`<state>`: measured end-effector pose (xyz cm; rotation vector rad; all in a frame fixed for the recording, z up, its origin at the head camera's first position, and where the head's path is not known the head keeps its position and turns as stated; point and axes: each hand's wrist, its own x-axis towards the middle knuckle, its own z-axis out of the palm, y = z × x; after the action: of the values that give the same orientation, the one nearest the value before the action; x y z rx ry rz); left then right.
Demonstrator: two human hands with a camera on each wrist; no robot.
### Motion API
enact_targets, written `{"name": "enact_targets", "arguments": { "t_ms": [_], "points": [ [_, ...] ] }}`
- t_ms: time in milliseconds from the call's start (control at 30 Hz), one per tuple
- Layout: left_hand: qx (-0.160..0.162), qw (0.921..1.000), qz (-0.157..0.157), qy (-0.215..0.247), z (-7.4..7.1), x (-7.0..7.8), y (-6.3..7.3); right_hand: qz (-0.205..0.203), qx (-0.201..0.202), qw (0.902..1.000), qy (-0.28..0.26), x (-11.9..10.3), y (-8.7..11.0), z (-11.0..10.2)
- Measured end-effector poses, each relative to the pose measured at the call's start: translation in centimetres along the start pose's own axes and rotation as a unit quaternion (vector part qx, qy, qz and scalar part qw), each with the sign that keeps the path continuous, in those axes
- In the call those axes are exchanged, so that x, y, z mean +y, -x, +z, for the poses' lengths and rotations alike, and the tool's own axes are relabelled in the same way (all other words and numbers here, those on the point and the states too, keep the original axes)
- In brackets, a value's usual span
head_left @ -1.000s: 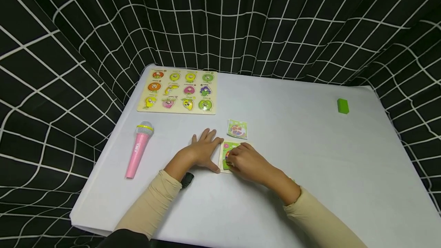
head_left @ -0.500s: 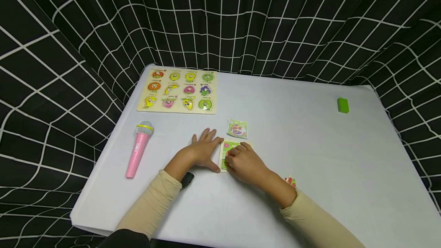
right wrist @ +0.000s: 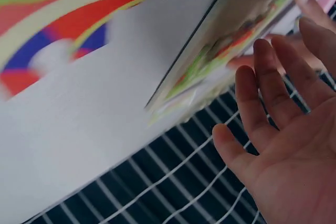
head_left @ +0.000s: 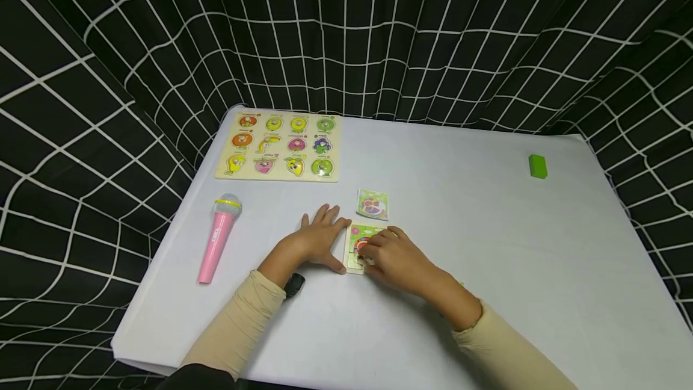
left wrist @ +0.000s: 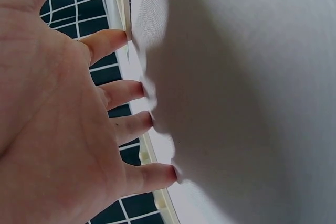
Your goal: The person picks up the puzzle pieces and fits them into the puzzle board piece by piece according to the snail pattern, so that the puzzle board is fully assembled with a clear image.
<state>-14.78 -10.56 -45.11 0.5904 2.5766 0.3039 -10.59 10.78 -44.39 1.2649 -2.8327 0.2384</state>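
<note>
A small square jigsaw tray (head_left: 353,268) with a green, colourful picture lies in front of the person; bare wood shows at its near left corner. The left hand (head_left: 319,241) has its fingers spread on the table, index finger and thumb touching the tray's left edge. In the left wrist view the fingers (left wrist: 123,93) are straight. Over the tray, the right hand (head_left: 397,260) curls its thumb and index finger at the near left slot, pinching a puzzle piece mostly hidden by the fingers. The right wrist view shows this hand (right wrist: 283,124) beside the tray (right wrist: 181,72).
A picture card (head_left: 372,204) lies just beyond the tray. A fruit peg puzzle (head_left: 278,146) is at the back left, a pink toy microphone (head_left: 216,239) on the left, a green block (head_left: 538,166) far right. Loose colourful pieces (right wrist: 79,14) lie by the right wrist.
The green piece seen in the tray's near left corner is out of it, leaving bare wood. The right hand has shifted slightly to the right; the left hand stays put.
</note>
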Motion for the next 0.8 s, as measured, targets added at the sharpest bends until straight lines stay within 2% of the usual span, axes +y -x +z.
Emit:
{"name": "enact_targets", "arguments": {
  "t_ms": [267, 533, 800],
  "points": [
    [0.005, 1.0000, 0.002, 0.004, 0.3, 0.1, -0.1, 0.061, 0.026, 0.9977, -0.012, 2.5, 4.5, -1.2],
    [0.002, 1.0000, 0.000, 0.008, 0.5, -0.1, -0.2, 0.108, 0.007, 0.9940, -0.015, 4.0, 9.2, -1.3],
    [0.000, 1.0000, 0.004, 0.006, 0.3, -0.1, -0.2, 0.110, 0.023, 0.9930, -0.037, 4.5, 11.2, -0.6]
  ]
}}
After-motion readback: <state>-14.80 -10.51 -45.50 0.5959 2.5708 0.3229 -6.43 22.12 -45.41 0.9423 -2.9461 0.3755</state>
